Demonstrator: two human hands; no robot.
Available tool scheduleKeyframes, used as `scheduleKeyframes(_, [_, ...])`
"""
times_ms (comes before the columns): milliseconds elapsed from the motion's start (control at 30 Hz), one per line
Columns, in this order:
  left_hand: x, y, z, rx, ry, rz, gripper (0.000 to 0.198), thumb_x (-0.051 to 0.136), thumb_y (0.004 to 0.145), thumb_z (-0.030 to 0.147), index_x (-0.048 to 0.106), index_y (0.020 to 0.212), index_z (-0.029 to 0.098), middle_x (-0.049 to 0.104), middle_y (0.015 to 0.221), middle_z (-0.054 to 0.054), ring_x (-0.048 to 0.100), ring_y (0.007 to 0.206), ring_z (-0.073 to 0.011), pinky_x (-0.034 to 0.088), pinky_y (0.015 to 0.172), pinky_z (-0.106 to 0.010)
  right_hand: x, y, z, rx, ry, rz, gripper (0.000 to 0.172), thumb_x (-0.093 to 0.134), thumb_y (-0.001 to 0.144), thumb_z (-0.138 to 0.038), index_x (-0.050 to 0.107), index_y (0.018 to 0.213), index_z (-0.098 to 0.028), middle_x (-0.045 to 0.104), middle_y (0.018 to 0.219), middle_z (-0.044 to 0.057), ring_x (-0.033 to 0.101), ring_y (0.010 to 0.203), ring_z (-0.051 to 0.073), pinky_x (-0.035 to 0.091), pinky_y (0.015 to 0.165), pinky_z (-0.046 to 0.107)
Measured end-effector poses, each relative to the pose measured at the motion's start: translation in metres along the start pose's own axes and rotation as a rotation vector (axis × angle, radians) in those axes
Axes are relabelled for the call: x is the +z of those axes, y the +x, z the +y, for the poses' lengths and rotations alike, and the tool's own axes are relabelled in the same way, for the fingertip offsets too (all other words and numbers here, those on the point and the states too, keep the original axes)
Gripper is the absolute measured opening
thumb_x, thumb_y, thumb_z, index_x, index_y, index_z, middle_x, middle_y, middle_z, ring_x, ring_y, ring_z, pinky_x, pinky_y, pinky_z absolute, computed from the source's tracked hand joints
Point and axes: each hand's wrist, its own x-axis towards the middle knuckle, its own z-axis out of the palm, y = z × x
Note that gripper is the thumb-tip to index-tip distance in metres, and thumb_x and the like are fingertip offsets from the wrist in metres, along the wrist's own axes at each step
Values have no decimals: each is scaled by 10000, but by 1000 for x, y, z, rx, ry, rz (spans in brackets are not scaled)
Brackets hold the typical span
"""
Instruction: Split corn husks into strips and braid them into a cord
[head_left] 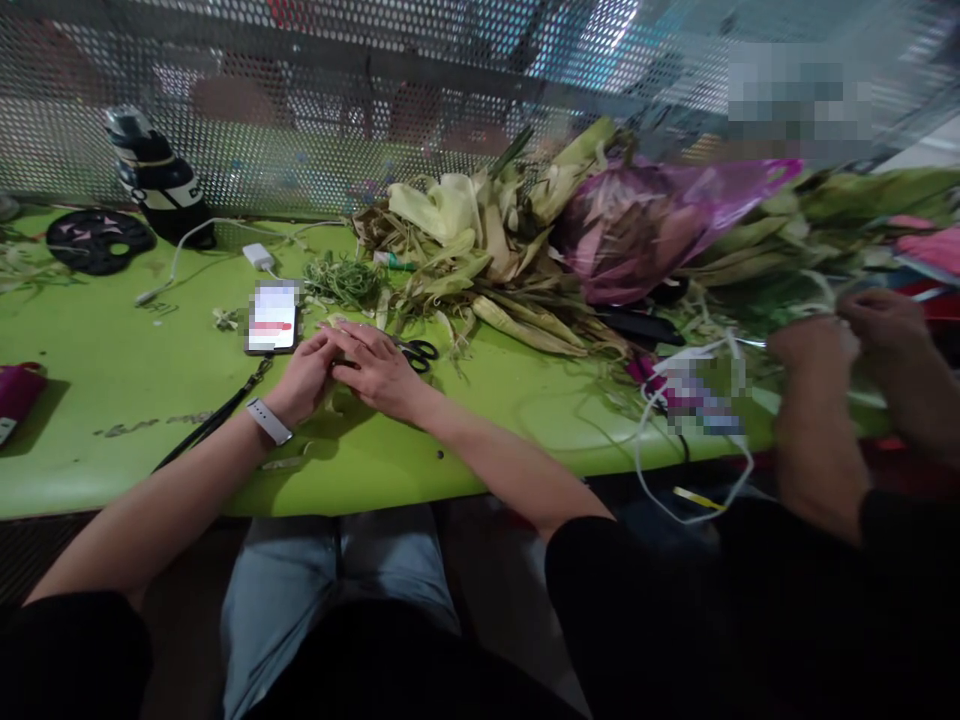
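My left hand (309, 372), with a white-banded watch (270, 421) at its wrist, meets my right hand (381, 372) over the green table. Both hands have their fingers closed together on a small pale strip of corn husk (334, 402); most of it is hidden by the fingers. Black-handled scissors (420, 354) lie just beyond my right hand. A lit phone (274, 316) rests beside my left hand, its black strap (225, 410) trailing toward me. Behind the hands sits a tangle of thin green strands (341, 280).
Corn husks (517, 320) are heaped at the back, with a pink plastic bag (622, 230) among them. A dark bottle (169, 190) stands back left near a black palette-shaped item (100, 241). White cables (641, 450) hang over the edge; another person's hands (814, 345) work at right.
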Motion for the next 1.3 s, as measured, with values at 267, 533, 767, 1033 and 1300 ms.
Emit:
scheduleKeyframes(267, [4,-8,11,86,43,44,182,757,763,213,610,861,165,561,695,44,491,553,-67,400,526,-185,-7,-7,6,88,102,119,222,529,1005,-324,745,1050,-298,607,1411,39,461,1358,248,395,1155,487])
scheduleKeyframes(533, [1,-5,5,234,129,4,237,763,811,322,616,934,183,666,844,1,613,714,-100,517,686,-227,4,-9,13,88,-34,296,210,504,1029,-330,701,1067,-268,674,1229,73,558,1162,233,448,1019,425])
scheduleKeyframes(767, [-2,-5,4,252,203,-78,297,778,809,373,601,963,192,694,937,-21,670,811,-130,573,763,-273,8,-8,20,51,-98,442,183,481,1040,-313,634,1030,-214,658,1001,85,598,1008,213,480,969,401])
scheduleKeyframes(1033, [1,-7,5,208,193,-100,171,670,866,279,629,1004,186,665,936,-21,649,773,-113,569,755,-264,13,-9,22,123,-114,473,206,412,1064,-306,586,1018,-205,639,934,79,612,909,197,507,815,338])
scheduleKeyframes(1300, [2,-7,5,246,252,-131,104,688,859,235,643,930,174,657,1038,-41,637,857,-117,579,806,-268,9,-7,17,87,-111,466,201,407,1065,-295,544,955,-197,642,909,80,612,857,186,493,795,319])
